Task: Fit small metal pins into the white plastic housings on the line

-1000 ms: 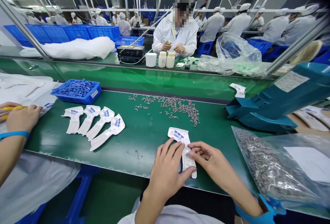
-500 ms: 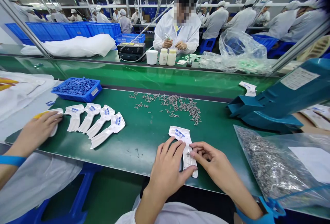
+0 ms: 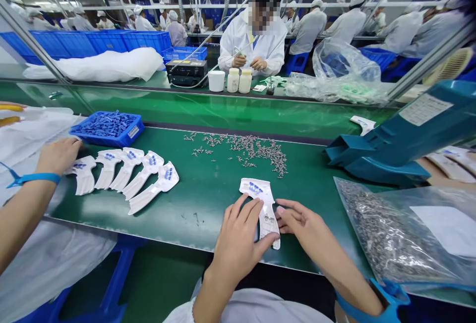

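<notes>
A white plastic part with blue inserts (image 3: 259, 195) lies on the green bench mat (image 3: 208, 194) in front of me. My left hand (image 3: 238, 243) rests on its lower half, fingers spread over it and thumb pressing the handle end. My right hand (image 3: 303, 226) is at its right edge with the fingertips pinched on something too small to make out. A scatter of small metal pieces (image 3: 249, 150) lies just beyond the part.
A row of several identical white parts (image 3: 128, 174) lies to the left, where a co-worker's hand (image 3: 57, 154) touches the leftmost one. A blue tray of blue pieces (image 3: 106, 129), a teal machine (image 3: 401, 139) and a plastic bag of metal pieces (image 3: 390, 234) stand around. A conveyor (image 3: 223, 112) runs behind.
The co-worker's hand has laid another white part at the left end of the row. My right fingers have shifted slightly on the part's edge; my left hand stays put.
</notes>
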Available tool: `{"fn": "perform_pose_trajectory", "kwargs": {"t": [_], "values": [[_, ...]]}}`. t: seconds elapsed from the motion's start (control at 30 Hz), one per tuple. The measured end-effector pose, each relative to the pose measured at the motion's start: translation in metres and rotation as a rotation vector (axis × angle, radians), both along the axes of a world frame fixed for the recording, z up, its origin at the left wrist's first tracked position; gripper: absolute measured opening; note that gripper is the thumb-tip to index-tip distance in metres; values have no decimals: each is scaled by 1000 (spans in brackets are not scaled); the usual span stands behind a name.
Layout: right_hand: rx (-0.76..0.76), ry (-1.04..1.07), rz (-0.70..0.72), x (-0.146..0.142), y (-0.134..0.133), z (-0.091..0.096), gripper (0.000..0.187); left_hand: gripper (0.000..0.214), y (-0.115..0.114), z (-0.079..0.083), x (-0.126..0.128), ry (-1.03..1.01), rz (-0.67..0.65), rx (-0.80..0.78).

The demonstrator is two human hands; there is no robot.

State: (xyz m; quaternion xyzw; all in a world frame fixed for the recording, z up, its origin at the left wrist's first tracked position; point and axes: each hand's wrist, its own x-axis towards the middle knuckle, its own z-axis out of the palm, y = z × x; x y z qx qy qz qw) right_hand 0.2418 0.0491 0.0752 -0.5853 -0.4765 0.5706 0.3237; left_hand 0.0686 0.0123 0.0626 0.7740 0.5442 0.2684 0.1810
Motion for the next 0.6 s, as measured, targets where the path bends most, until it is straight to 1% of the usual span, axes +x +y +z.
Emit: {"fn": "perform_pose_trajectory", "kwargs": {"t": [0.13,0.27,0.37,0.47,0.53,0.6], "values": [[-22,63,43,-1,-1,-4,56,58,-1,-1,-1,-11,-5,27],[28,68,79,-2,0,-9,49,58,0,-2,-1,-4,-10,32],[35,84,92,-3,-2,-9,50,58,0,-2,-1,-2,-11,36],[14,104,98,-3,-1,-4,51,59,-2,0,0,-11,-22,41],[12,122,81,-4,10,3,50,61,-3,4,-3,-33,-2,68],[57,144,49,-5,37,11,44,59,-3,8,-13,-48,90,107]]}}
